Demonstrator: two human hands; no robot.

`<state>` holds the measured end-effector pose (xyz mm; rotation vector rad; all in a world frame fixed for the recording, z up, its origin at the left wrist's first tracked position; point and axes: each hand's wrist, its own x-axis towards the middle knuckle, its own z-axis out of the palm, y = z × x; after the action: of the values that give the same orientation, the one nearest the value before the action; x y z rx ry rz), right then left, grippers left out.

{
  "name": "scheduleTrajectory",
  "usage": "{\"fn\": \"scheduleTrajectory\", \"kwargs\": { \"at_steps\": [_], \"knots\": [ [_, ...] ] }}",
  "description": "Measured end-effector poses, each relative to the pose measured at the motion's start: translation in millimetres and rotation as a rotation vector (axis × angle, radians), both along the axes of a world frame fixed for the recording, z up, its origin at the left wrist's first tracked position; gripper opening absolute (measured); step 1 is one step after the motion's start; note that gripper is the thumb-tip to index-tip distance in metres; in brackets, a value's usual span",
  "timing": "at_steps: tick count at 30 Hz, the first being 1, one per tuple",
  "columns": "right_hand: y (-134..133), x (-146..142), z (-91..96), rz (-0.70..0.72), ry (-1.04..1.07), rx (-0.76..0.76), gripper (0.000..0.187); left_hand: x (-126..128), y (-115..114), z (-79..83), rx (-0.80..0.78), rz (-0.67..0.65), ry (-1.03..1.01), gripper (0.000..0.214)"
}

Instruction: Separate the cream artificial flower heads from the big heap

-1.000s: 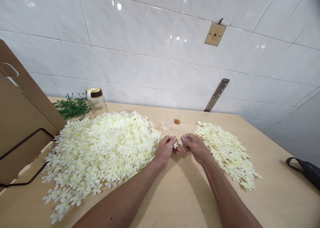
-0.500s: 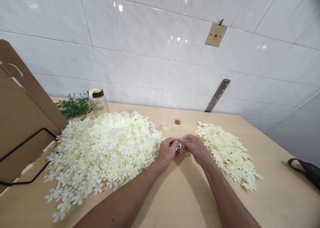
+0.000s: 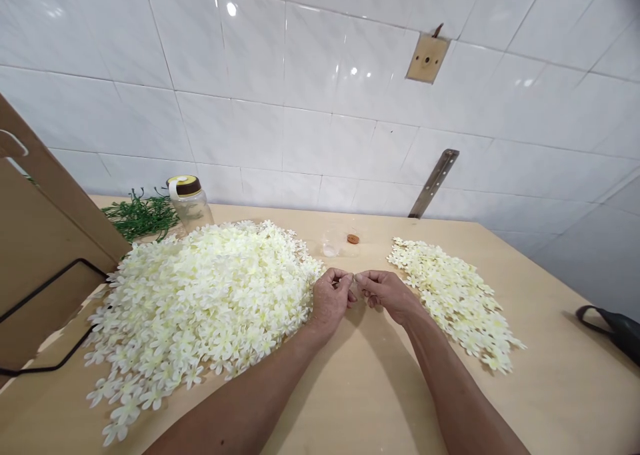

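My left hand (image 3: 332, 302) and my right hand (image 3: 386, 294) meet above the table between two heaps of flowers. Thumb and fingertips of both are pinched together on a small pale piece (image 3: 355, 286), which looks like a white artificial flower; fingers partly cover it and its shape is blurred. Left of my hands spreads a large, deep heap of white-yellow artificial flowers (image 3: 215, 295). On the right lies a smaller, flatter spread of the same flowers (image 3: 455, 298), close to my right wrist.
Beyond my hands are clear plastic pieces (image 3: 330, 248) and a small brown object (image 3: 353, 239). A lidded bottle (image 3: 193, 208) and green artificial stems (image 3: 143, 215) stand behind the big heap. Cardboard (image 3: 45, 242) with a black metal frame (image 3: 55, 368) borders the left; a black strap (image 3: 610, 332) lies right.
My hands have drawn slightly apart at the fingertips, still pinching, and more of the pale piece shows between them. The view has shifted slightly; the heaps look the same.
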<state>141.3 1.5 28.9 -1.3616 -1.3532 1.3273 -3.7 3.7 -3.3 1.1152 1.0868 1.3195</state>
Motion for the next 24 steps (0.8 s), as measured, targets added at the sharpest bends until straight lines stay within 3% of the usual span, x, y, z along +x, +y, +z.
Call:
{"fn": "scheduleTrajectory", "kwargs": {
  "at_steps": [7,16,24],
  "knots": [
    [4.4,2.4,-5.7,-0.108,-0.011,0.071,0.04,0.4,-2.2,3.2,-0.023,0.006,0.003,0.018],
    [3.1,-0.7,-3.2,-0.171,0.02,0.057,0.054,1.7,-0.7,-0.4,-0.019,0.018,-0.005,0.022],
    [2.9,-2.0,-1.6,-0.181,0.04,0.067,0.054,0.7,-1.6,3.2,-0.023,-0.024,-0.01,0.026]
  ]
}}
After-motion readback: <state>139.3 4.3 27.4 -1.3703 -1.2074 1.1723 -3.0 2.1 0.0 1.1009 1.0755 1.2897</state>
